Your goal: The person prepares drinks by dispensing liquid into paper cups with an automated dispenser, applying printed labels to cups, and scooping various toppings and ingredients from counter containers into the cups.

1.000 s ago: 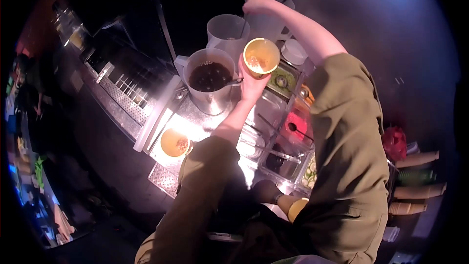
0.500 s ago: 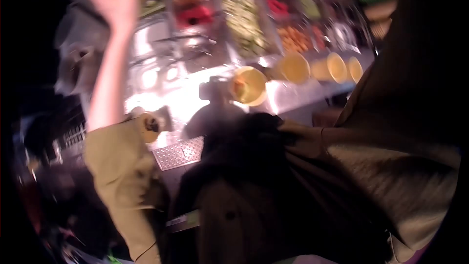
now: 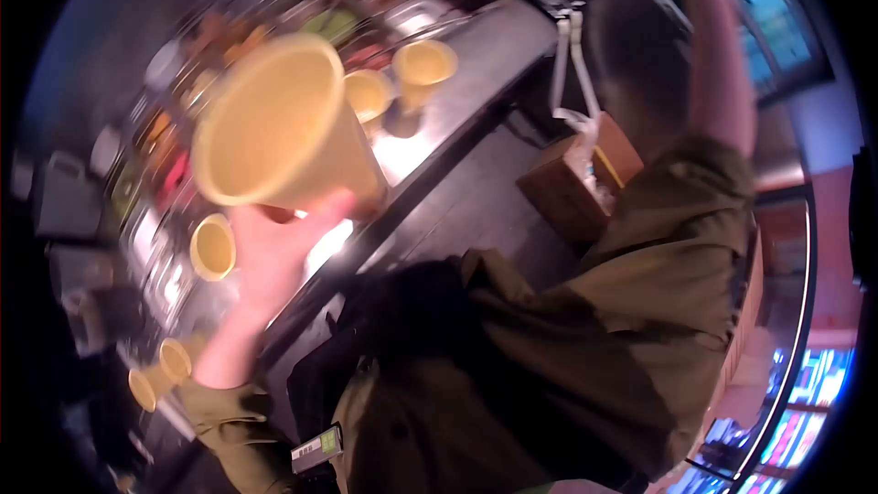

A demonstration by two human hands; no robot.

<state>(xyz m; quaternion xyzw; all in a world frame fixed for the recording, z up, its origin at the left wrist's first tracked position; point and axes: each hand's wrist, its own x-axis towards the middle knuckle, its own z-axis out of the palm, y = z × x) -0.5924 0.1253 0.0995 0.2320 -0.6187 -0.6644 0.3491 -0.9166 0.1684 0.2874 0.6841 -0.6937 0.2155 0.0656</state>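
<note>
My left hand [image 3: 274, 252] is closed around the lower part of a large yellow cup [image 3: 311, 146], held up close to the camera and tilted so that its pale inside shows. Behind it, two yellow cups [image 3: 425, 64] stand on the metal counter [image 3: 466, 64]. Another yellow cup [image 3: 213, 247] is left of my wrist, and two more yellow cups [image 3: 174, 361] are by my left forearm. My right arm reaches up along the right side, and its hand is beyond the top edge of the view.
Food trays [image 3: 338, 27] with colourful contents line the far side of the counter. An open cardboard box [image 3: 576, 183] sits to the right, below a white strap-like thing [image 3: 567, 64]. Lit shelves [image 3: 805, 402] show at lower right.
The view has swung to the right. My left hand with the yellow cup has come from the upper left to nearer the middle. My right forearm has come into view, raised.
</note>
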